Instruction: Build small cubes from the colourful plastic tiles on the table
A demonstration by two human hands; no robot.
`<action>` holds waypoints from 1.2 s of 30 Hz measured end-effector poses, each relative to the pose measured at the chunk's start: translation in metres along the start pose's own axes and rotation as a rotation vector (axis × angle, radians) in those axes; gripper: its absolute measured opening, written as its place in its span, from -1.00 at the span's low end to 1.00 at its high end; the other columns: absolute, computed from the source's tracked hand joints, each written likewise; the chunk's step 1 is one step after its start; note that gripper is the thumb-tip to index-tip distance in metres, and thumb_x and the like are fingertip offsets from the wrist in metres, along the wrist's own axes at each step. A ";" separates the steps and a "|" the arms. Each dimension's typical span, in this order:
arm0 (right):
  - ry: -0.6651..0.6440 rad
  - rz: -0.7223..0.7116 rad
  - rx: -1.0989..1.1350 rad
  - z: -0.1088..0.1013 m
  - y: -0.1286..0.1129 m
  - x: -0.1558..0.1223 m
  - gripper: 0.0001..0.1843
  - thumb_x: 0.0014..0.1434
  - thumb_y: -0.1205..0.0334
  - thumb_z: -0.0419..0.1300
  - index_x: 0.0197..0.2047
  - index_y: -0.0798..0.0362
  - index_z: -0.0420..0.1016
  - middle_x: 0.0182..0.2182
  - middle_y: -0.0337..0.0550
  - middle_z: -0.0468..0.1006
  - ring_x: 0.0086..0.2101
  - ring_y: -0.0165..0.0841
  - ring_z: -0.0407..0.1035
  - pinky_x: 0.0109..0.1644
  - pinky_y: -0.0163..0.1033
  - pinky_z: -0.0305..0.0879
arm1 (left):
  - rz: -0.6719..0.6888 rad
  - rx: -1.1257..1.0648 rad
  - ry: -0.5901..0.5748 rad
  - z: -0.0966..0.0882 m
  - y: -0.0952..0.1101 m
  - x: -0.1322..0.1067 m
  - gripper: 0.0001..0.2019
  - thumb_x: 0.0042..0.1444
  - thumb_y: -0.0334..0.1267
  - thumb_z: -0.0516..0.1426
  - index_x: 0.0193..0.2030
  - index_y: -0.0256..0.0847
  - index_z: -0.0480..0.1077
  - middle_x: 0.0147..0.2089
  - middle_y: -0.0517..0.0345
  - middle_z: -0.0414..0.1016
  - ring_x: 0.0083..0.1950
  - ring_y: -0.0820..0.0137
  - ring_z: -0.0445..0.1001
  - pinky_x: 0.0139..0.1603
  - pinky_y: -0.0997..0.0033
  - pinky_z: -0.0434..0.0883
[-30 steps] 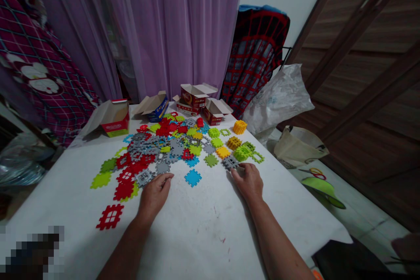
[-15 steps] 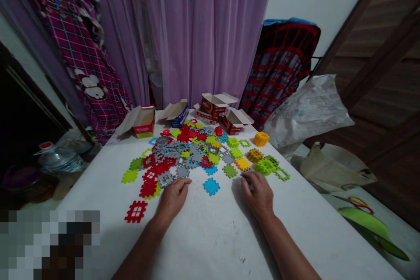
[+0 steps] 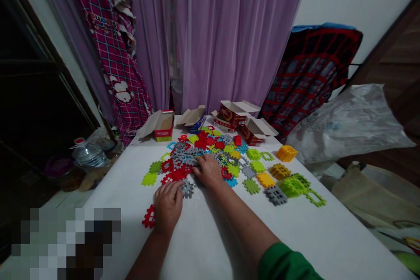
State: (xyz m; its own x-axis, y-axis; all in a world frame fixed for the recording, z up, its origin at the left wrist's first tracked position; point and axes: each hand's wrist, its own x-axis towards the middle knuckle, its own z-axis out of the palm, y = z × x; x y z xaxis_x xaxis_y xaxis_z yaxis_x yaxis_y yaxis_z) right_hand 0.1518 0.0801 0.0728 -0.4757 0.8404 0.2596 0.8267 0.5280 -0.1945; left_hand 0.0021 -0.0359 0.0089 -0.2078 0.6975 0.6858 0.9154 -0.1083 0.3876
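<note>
Reaching over the white table (image 3: 328,227), both hands worked at the near edge of a heap of interlocking plastic tiles (image 3: 197,153) in red, gray, blue, green and yellow. The right hand (image 3: 208,171) lay across the heap's front with its fingers bent down onto the tiles, and a green sleeve (image 3: 285,264) showed on that forearm. Whether it gripped a tile, I could not tell. The left hand (image 3: 168,207) sat just below it on the tabletop, its fingers loosely curled, and it held nothing that could be seen. A gray tile (image 3: 187,189) lay touching its fingertips, and a red tile (image 3: 148,216) lay partly tucked beside its outer edge.

To the right, well apart from both hands, stood a yellow cube (image 3: 286,153) and a lime-green cube (image 3: 293,185), both built from tiles, with a loose gray tile (image 3: 275,195) next to the green one. Four open cardboard boxes (image 3: 231,114) lined the far end of the table, before a purple curtain (image 3: 223,30). A plastic bag (image 3: 348,122) bulged at the right, and a water bottle (image 3: 88,155) stood low at the left.
</note>
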 end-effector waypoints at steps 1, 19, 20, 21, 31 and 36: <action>-0.016 -0.022 -0.024 0.002 -0.002 0.005 -0.72 0.25 0.10 0.20 -0.01 -0.03 0.57 -0.11 -0.06 0.54 -0.06 -0.24 0.36 -0.01 -0.22 0.23 | -0.022 -0.014 -0.016 0.001 0.000 0.000 -0.72 0.22 -0.33 0.01 -0.15 -0.07 0.56 -0.18 0.12 0.65 -0.09 0.26 0.55 0.03 0.19 0.37; 0.298 -0.142 0.085 -0.002 0.115 -0.154 -0.62 0.40 0.19 -0.05 0.00 0.01 0.59 -0.16 -0.04 0.65 -0.17 -0.31 0.49 -0.05 -0.21 0.39 | -0.115 -0.088 -0.182 -0.002 0.004 0.005 -0.71 0.20 -0.29 0.01 -0.13 -0.06 0.57 -0.14 0.10 0.65 -0.05 0.21 0.54 0.05 0.16 0.39; 0.305 -0.041 0.089 -0.003 0.117 -0.160 -0.61 0.38 0.18 -0.06 -0.03 0.02 0.59 -0.17 -0.03 0.64 -0.17 -0.30 0.49 -0.06 -0.20 0.39 | -0.116 -0.083 -0.183 -0.002 0.005 0.005 -0.70 0.20 -0.29 0.01 -0.14 -0.06 0.57 -0.14 0.09 0.65 -0.05 0.21 0.54 0.05 0.16 0.38; 0.305 0.054 0.092 -0.003 0.115 -0.165 -0.61 0.37 0.17 -0.05 -0.06 0.03 0.60 -0.19 -0.03 0.64 -0.17 -0.29 0.49 -0.08 -0.21 0.39 | -0.116 -0.079 -0.183 -0.003 0.005 0.005 -0.70 0.20 -0.28 0.00 -0.14 -0.06 0.57 -0.14 0.09 0.65 -0.05 0.22 0.54 0.05 0.17 0.38; 0.126 0.236 -0.035 0.000 0.036 -0.159 -0.49 0.12 -0.02 0.27 0.09 0.03 0.49 -0.09 0.02 0.53 -0.12 -0.18 0.39 -0.10 -0.17 0.30 | -0.122 -0.098 -0.201 -0.004 0.006 0.008 -0.71 0.19 -0.27 0.00 -0.17 -0.07 0.56 -0.16 0.11 0.65 -0.09 0.25 0.55 0.03 0.23 0.40; 0.069 0.201 -0.004 0.002 0.048 -0.154 -0.60 0.16 -0.01 0.24 0.00 0.01 0.55 -0.14 -0.03 0.53 -0.13 -0.22 0.38 -0.09 -0.21 0.27 | -0.134 -0.095 -0.202 -0.004 0.006 0.008 -0.71 0.18 -0.26 0.00 -0.16 -0.07 0.56 -0.16 0.09 0.65 -0.08 0.23 0.55 0.03 0.20 0.41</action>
State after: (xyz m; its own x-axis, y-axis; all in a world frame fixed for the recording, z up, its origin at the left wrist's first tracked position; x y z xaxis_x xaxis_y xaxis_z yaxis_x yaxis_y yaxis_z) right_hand 0.2638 -0.0236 0.0214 -0.2792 0.9183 0.2805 0.9040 0.3499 -0.2457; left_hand 0.0046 -0.0340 0.0191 -0.2432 0.8361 0.4916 0.8462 -0.0648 0.5289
